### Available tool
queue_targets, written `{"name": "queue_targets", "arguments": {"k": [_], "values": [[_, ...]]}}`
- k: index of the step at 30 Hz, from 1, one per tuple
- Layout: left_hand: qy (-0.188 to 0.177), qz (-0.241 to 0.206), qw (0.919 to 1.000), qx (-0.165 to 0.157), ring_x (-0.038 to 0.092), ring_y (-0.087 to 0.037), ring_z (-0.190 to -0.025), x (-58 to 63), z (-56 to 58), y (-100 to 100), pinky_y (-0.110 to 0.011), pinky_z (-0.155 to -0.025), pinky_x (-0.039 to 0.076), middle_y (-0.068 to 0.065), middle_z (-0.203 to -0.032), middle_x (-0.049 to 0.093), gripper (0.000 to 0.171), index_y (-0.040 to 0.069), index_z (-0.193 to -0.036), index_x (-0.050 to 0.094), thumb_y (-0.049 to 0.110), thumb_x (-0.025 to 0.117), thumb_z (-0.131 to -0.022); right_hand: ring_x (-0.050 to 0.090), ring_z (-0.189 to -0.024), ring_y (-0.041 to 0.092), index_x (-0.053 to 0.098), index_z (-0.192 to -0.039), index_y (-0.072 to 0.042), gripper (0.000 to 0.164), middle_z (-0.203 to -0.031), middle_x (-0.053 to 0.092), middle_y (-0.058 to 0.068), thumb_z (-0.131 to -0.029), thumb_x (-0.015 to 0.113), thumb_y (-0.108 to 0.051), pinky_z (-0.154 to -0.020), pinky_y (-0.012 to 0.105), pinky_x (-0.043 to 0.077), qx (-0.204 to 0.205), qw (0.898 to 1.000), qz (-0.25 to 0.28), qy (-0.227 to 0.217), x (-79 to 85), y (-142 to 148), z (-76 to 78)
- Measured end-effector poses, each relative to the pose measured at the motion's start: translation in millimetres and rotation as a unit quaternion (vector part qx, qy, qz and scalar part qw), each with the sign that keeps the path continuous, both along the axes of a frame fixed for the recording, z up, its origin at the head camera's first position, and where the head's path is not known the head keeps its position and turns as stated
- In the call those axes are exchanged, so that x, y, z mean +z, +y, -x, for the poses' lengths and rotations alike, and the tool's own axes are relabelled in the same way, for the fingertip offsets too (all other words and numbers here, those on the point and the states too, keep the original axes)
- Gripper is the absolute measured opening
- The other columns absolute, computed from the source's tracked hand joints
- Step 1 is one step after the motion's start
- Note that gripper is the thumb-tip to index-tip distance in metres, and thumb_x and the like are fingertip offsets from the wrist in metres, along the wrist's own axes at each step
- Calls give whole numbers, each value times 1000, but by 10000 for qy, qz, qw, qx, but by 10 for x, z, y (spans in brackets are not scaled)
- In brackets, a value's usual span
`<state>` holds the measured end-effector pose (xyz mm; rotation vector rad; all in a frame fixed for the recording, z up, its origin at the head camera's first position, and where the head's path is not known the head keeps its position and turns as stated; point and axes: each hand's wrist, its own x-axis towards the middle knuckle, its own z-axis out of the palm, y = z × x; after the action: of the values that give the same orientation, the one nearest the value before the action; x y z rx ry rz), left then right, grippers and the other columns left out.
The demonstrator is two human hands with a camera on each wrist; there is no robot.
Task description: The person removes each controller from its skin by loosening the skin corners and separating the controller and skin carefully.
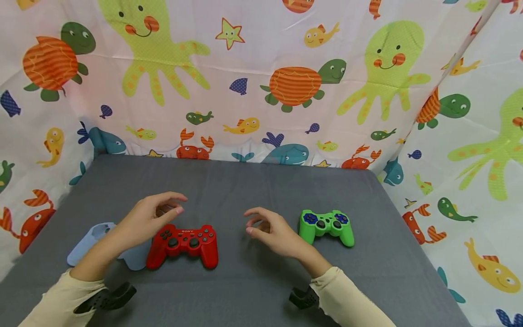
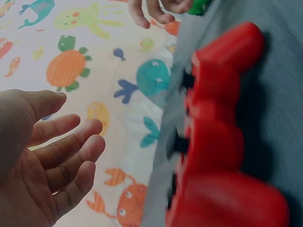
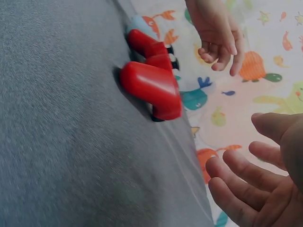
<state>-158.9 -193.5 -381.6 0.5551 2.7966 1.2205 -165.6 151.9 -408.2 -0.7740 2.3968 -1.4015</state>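
Note:
A red game controller (image 1: 191,244) lies on the grey cloth, its sticks facing up. My left hand (image 1: 149,215) hovers above and behind its left side, fingers loosely bent, holding nothing; in the left wrist view the controller (image 2: 213,137) appears apart from that hand (image 2: 52,161). Under my left forearm lies a light blue, hollow-looking piece (image 1: 86,245), partly hidden, perhaps a controller cover. To the right of the red controller, my right hand (image 1: 275,231) is raised over the cloth with relaxed fingers and nothing in its grasp. Beyond it rests a bright green controller (image 1: 326,226) with dark blue button areas.
A grey cloth (image 1: 253,290) covers the table. Behind it and along the sides hangs a white curtain (image 1: 253,45) printed with sea animals. Each wrist wears a black camera band (image 1: 108,297), next to cream sleeves (image 1: 351,299).

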Motion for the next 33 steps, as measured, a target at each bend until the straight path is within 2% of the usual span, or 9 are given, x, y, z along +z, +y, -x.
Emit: {"name": "queue_targets", "arguments": {"k": [6,11,16,20,24,30,33], "values": [[90,-270,9995,-115,68,-20,-93,12,61,206,-26,-75,55,-11,-119,73,31,12,-131,63,25,61,-102,70,-92,42,58,-134,-9,33,-116,68,24,-101,60,-8,-78,28,58,-191,9991,294,239,36,154,-2],[30,-451,9985,-296,67,-16,-93,42,103,373,-28,-77,55,-8,-119,73,31,15,-131,63,26,61,-102,71,-90,39,60,-131,-7,31,-112,70,18,-100,60,-5,-78,28,58,-419,9974,252,531,64,299,-4],[-149,-654,9962,-553,67,-15,-94,85,131,589,-30,-79,55,-5,-119,72,30,17,-131,63,27,61,-102,72,-86,30,61,-129,-7,30,-110,72,17,-99,64,-9,-75,28,58,-641,9952,34,736,66,483,25],[-279,-667,9948,-723,67,-17,-95,91,137,755,-31,-80,55,-4,-120,71,31,18,-132,63,28,61,-103,71,-86,34,61,-129,-7,30,-109,71,21,-100,64,-13,-74,27,57,-759,9941,-107,769,43,619,54],[-245,-624,9937,-894,66,-15,-96,109,141,928,-33,-83,54,-4,-118,71,30,18,-132,63,27,61,-102,70,-86,37,62,-129,-7,29,-108,71,20,-100,63,-14,-74,28,57,-938,9918,-163,850,36,744,66],[-219,-651,9918,-1081,65,-11,-95,100,142,1191,-31,-84,54,-1,-117,71,29,19,-130,64,25,62,-102,70,-84,32,62,-128,-8,28,-107,70,17,-101,63,-13,-73,30,58,-1209,9892,-177,815,48,921,68],[-199,-656,9909,-1159,65,-11,-93,62,150,1308,-29,-82,54,-1,-116,72,28,18,-130,64,24,61,-102,70,-84,33,61,-129,-5,28,-108,69,20,-101,62,-12,-73,31,58,-1260,9882,-144,861,33,1035,93]]}}
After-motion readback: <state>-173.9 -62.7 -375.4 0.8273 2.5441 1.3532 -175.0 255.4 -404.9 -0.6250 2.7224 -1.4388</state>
